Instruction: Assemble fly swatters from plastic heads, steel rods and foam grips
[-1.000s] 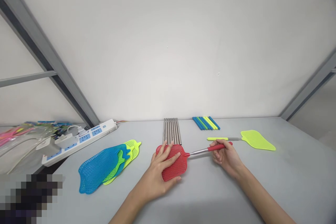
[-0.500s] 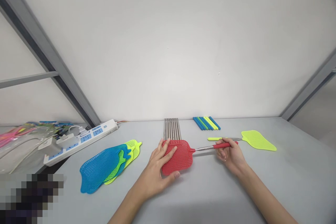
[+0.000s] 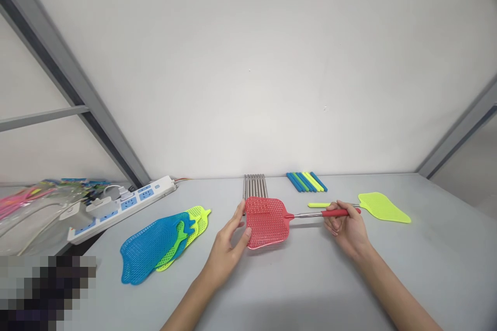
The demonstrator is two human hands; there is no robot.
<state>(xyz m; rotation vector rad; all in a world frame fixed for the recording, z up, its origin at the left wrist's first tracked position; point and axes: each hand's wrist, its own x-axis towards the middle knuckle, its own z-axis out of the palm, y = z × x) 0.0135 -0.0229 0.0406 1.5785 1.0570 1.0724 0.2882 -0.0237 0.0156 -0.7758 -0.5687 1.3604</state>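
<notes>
A red fly swatter (image 3: 267, 222) is held a little above the table, its mesh head to the left and its thin metal rod pointing right. My right hand (image 3: 347, 227) is closed around its red handle. The left edge of the mesh head lies between the thumb and fingers of my left hand (image 3: 227, 248). Behind my right hand lies a yellow-green fly swatter (image 3: 382, 207) with its handle to the left. Several metal rods (image 3: 254, 186) lie side by side just behind the red head, which hides their near ends.
Overlapping blue (image 3: 149, 248) and yellow-green swatter heads (image 3: 200, 220) lie at left. Several blue, green and yellow handle tubes (image 3: 306, 182) line the back edge. A white power strip (image 3: 155, 186) with plugs and a clear bag of coloured items (image 3: 34, 196) are at far left.
The red swatter has risen and tilted off the table, shifting slightly right. My left hand has slid from lying over its head to the left edge. My right hand keeps the handle.
</notes>
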